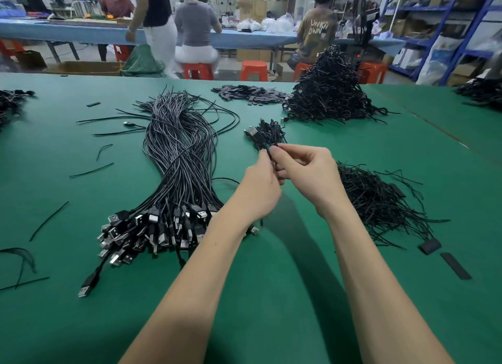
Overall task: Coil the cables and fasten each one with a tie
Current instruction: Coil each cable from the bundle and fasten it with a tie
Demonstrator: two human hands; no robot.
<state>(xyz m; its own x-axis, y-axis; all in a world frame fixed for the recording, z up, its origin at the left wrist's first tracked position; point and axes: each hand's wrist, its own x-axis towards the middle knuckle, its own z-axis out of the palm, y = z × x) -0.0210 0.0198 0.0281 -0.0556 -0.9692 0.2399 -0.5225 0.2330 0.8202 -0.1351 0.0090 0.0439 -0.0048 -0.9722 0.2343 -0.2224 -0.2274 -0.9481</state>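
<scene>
Fingers [274, 153] of both hands pinch the tie on a coiled cable [267, 134], held above the green table [298, 295], center. If the pinch slips, the coil could spring loose.

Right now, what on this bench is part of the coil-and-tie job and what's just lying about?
In the job:
coiled cable, held by left hand and right hand
bundle of uncoiled cables
pile of ties
heap of finished coils

Lying about:
stray wire bits on the green table
flat black strips
orange stools
</scene>
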